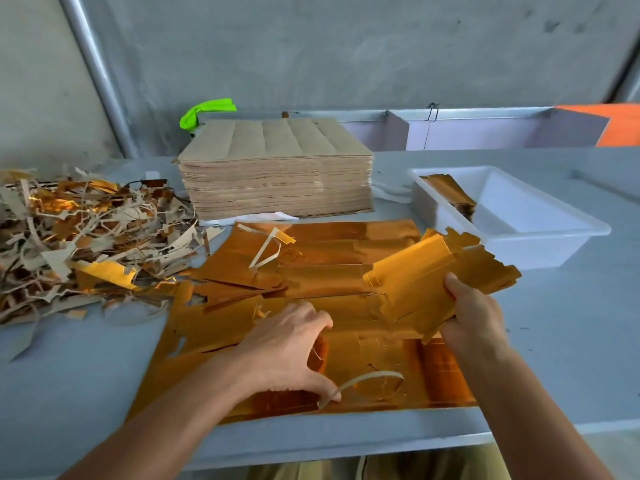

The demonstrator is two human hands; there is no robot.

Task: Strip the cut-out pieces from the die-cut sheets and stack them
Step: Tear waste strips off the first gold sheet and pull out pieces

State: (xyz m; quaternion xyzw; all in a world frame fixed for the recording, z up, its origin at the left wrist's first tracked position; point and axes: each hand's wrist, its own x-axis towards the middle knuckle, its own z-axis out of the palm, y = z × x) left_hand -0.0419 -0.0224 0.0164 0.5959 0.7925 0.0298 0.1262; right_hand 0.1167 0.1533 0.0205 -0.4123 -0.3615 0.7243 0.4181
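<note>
Right hand (474,317): fingers clamped on a bunch of gold pieces (436,271), lifted just above the sheet.
Left hand (291,348): fingers spread, pressing the gold sheet (346,306) flat on the counter (571,341).
Edges: scrap pile (79,244) left, white tub (519,220) right, brown paper stack (277,171) behind.
Hidden: right fingertips, under the pieces.
</note>
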